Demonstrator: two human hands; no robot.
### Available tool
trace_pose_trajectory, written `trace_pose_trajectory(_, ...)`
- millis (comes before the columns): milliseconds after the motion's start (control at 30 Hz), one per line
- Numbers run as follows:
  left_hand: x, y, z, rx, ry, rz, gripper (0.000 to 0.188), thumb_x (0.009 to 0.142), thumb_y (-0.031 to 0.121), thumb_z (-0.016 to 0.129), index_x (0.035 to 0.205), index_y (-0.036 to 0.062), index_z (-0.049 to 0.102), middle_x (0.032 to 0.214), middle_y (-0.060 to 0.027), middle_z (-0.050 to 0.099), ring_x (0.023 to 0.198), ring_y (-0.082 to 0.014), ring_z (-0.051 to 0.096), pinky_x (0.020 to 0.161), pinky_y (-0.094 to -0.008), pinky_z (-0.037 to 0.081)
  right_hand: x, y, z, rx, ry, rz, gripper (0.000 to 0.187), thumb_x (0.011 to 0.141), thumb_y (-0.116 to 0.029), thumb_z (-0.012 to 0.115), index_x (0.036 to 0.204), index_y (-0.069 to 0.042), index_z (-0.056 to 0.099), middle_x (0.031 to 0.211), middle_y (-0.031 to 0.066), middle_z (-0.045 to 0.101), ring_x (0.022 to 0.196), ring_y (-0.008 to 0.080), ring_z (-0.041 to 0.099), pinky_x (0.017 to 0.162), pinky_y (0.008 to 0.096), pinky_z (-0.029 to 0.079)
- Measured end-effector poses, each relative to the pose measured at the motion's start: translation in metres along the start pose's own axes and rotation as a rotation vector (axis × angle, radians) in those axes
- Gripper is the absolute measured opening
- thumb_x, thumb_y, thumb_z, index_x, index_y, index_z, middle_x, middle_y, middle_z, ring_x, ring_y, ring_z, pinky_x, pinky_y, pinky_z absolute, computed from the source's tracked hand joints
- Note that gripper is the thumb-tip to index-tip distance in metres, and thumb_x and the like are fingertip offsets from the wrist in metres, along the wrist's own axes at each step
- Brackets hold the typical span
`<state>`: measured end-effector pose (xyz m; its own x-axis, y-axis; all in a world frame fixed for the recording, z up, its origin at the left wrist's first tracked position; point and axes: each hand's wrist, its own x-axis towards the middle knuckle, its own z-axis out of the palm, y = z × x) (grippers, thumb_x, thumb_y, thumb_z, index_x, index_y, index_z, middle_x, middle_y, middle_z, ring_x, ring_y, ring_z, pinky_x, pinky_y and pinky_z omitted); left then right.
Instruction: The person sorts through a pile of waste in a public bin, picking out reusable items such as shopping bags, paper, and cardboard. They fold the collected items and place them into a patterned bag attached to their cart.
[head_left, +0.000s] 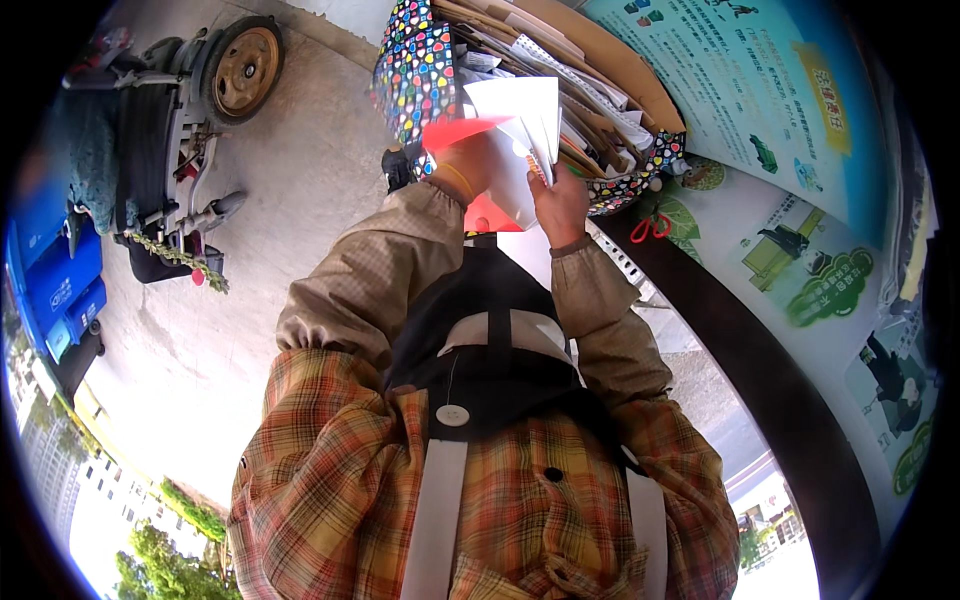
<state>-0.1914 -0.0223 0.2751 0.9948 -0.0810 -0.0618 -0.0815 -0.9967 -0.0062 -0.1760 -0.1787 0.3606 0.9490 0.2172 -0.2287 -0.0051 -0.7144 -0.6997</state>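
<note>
A booklet with white pages (545, 105) and a red cover (455, 132) is opened out in front of my chest. My right hand (562, 205) is closed on the right edge of its pages, with the thumb on top. Against the red cover lies my left hand (465, 165); its fingers are blurred and partly hidden, so its grip does not show. Just beyond the booklet stands a large black bag with a colourful heart pattern (412, 75). Cardboard and papers (605, 110) fill it, packed on edge.
A wheeled cart or chair (165, 150) with a large wheel (243, 70) is at the left, near blue bins (60, 270). Illustrated boards (740, 90) line the right side, above a dark edge (740, 350). Red scissor-like handles (652, 228) hang beside the bag.
</note>
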Motion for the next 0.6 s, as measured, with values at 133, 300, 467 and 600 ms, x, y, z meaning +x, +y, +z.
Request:
trace_pose_trajectory(133,0.010,-0.035,-0.030,-0.245,-0.516,0.194,0.045,0.065,0.014,0.066,0.107,0.0018,0.056,0.093,-0.0176,0.060,0.097,-0.0330,0.054,0.082,-0.0433,0.044,0.006,-0.004,0.005,-0.051,0.049,-0.021,0.019,0.074,-0.019,0.063,0.090,-0.008,0.058,0.074,0.0155,0.062,0.069,0.0361,0.059,0.057,0.0454,0.045)
trace_pose_trajectory(300,-0.007,-0.071,-0.003,-0.246,-0.291,0.356,0.038,0.063,0.012,0.070,0.097,0.0031,0.055,0.090,-0.0163,0.061,0.088,-0.0299,0.056,0.076,-0.0357,0.046,0.007,-0.022,0.017,-0.089,0.054,0.021,0.021,0.074,-0.018,0.063,0.091,-0.008,0.057,0.073,0.0157,0.062,0.068,0.0367,0.059,0.057,0.0462,0.045)
trace_pose_trajectory(467,-0.018,-0.085,-0.118,-1.170,-0.145,0.128,0.015,0.078,0.001,0.058,0.080,0.0050,0.044,0.090,-0.0129,0.062,0.087,-0.0226,0.060,0.070,-0.0287,0.050,0.009,0.018,0.003,-0.088,0.143,0.183,0.027,0.074,-0.019,0.064,0.097,-0.005,0.059,0.077,0.0171,0.063,0.071,0.0324,0.062,0.061,0.0404,0.047)
trace_pose_trajectory(600,0.001,-0.135,-0.089,-1.699,-0.216,-0.388,0.014,0.084,0.001,0.051,0.097,0.0053,0.047,0.092,-0.0154,0.062,0.076,-0.0209,0.064,0.063,-0.0277,0.052,-0.011,0.056,-0.033,0.428,0.158,0.297,0.027,0.077,-0.008,0.066,0.100,0.003,0.058,0.078,0.0040,0.062,0.066,0.0090,0.054,0.060,0.0245,0.043)
